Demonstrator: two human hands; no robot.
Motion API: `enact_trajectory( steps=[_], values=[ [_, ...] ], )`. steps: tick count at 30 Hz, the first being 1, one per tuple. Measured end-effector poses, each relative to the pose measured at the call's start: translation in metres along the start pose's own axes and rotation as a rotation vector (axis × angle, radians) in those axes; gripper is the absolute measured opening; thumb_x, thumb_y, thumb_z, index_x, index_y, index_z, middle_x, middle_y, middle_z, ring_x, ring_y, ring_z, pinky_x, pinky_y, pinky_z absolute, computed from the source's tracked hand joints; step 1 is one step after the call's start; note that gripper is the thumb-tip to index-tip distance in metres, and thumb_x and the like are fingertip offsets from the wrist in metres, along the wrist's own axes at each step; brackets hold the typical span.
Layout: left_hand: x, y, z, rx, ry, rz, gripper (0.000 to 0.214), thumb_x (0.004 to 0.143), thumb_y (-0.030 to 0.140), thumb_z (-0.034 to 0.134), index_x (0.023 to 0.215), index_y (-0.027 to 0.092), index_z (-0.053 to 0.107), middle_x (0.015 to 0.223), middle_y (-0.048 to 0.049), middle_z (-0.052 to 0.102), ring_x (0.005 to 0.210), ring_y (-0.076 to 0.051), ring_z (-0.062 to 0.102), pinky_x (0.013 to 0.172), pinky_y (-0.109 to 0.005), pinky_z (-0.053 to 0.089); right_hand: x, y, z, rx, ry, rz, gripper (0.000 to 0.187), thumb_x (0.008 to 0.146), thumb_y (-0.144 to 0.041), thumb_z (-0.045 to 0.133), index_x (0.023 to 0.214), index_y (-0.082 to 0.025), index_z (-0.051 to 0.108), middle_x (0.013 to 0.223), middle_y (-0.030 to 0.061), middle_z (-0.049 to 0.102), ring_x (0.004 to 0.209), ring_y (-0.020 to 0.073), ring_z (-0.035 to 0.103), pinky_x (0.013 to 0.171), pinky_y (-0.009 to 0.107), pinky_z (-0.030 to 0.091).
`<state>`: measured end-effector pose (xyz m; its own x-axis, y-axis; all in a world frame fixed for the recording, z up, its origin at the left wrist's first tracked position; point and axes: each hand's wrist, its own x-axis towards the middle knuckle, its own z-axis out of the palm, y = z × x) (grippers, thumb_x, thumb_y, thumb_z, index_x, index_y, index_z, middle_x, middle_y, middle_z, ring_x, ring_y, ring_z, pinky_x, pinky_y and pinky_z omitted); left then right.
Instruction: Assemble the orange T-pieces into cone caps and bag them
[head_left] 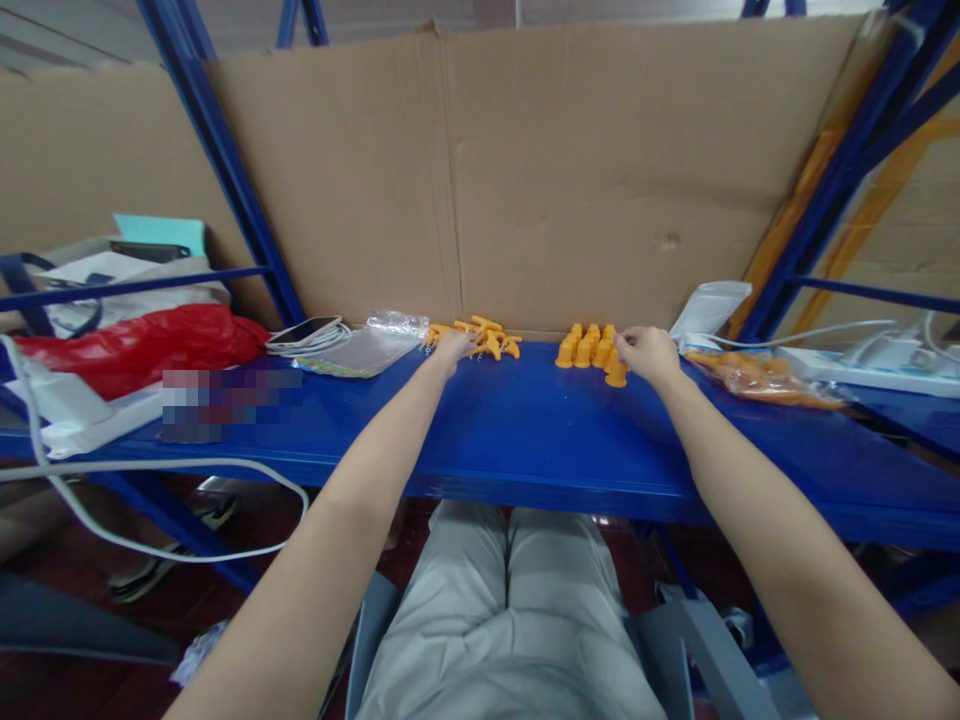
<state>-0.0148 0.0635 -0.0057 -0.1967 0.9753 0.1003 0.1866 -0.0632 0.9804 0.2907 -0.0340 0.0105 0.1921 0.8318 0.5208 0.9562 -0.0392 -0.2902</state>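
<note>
My right hand (pixel 649 353) is closed, its thumb and fingertips pinching the top of an orange bell-shaped plastic piece (pixel 616 374) that stands upright on the blue shelf. Just left of it, several matching bell-shaped pieces (pixel 583 350) stand in close rows. My left hand (pixel 453 350) is at a loose pile of orange T-shaped handles (pixel 491 343), some with metal spirals like corkscrews. Its fingers look drawn together, partly hidden, and what they hold cannot be made out.
The blue shelf (pixel 517 430) has a cardboard wall behind it. Left lie a clear plastic bag (pixel 367 350), a phone (pixel 309 331) with a white cable and a red bag (pixel 150 345). On the right are a bag of orange pieces (pixel 765 380) and a white power strip (pixel 877 370).
</note>
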Motion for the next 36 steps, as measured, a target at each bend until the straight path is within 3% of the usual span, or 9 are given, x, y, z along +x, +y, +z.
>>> enact_trajectory(
  steps=[5, 13, 21, 29, 32, 36],
  values=[
    [0.014, 0.007, 0.004, -0.167, -0.042, -0.096, 0.012, 0.077, 0.006, 0.058, 0.081, 0.016, 0.062, 0.092, -0.0129, 0.074, 0.104, -0.023, 0.071, 0.093, -0.033, 0.058, 0.001, 0.003, 0.001, -0.012, 0.024, -0.018, 0.032, 0.089, -0.031, 0.048, 0.085, -0.021, 0.078, 0.078, 0.0097, 0.076, 0.088, 0.0269, 0.072, 0.071, 0.031, 0.051],
    [0.008, 0.017, -0.003, -0.314, -0.054, -0.036, 0.021, 0.076, 0.008, 0.051, 0.091, 0.016, 0.063, 0.105, -0.0139, 0.074, 0.111, -0.023, 0.069, 0.097, -0.033, 0.057, -0.001, -0.002, -0.003, -0.016, -0.032, 0.007, 0.032, 0.089, -0.028, 0.048, 0.089, -0.02, 0.079, 0.081, 0.011, 0.077, 0.091, 0.0284, 0.073, 0.075, 0.033, 0.052],
    [-0.017, 0.023, -0.004, -0.433, -0.091, -0.069, 0.013, 0.072, 0.003, 0.054, 0.073, 0.015, 0.059, 0.081, -0.0095, 0.071, 0.092, -0.017, 0.072, 0.087, -0.025, 0.058, -0.001, -0.001, -0.002, -0.061, 0.001, 0.053, 0.034, 0.091, -0.03, 0.049, 0.099, -0.017, 0.079, 0.099, 0.0142, 0.077, 0.099, 0.0281, 0.071, 0.079, 0.031, 0.052],
    [-0.053, 0.004, 0.009, -0.042, -0.204, 0.046, 0.005, 0.07, 0.01, 0.07, 0.07, 0.014, 0.067, 0.077, -0.0074, 0.074, 0.085, -0.018, 0.071, 0.076, -0.027, 0.056, 0.0, 0.004, 0.003, -0.132, -0.081, -0.011, 0.03, 0.089, -0.022, 0.053, 0.103, -0.015, 0.078, 0.116, 0.0161, 0.072, 0.104, 0.0269, 0.07, 0.083, 0.03, 0.053],
    [-0.06, 0.0, 0.01, 0.051, -0.311, 0.11, 0.001, 0.072, 0.013, 0.071, 0.071, 0.013, 0.071, 0.082, -0.0098, 0.076, 0.085, -0.019, 0.072, 0.08, -0.029, 0.057, 0.002, 0.004, 0.006, -0.131, -0.152, -0.03, 0.029, 0.089, -0.02, 0.052, 0.102, -0.014, 0.077, 0.111, 0.0153, 0.074, 0.104, 0.0273, 0.071, 0.084, 0.03, 0.053],
    [-0.058, -0.005, 0.005, 0.335, -0.413, 0.267, 0.016, 0.076, 0.008, 0.062, 0.08, 0.011, 0.076, 0.084, -0.0094, 0.078, 0.084, -0.02, 0.073, 0.089, -0.036, 0.058, 0.005, 0.005, 0.012, -0.101, -0.181, -0.062, 0.027, 0.086, -0.019, 0.057, 0.103, -0.013, 0.077, 0.106, 0.0146, 0.076, 0.1, 0.0262, 0.072, 0.084, 0.029, 0.053]
  ],
)
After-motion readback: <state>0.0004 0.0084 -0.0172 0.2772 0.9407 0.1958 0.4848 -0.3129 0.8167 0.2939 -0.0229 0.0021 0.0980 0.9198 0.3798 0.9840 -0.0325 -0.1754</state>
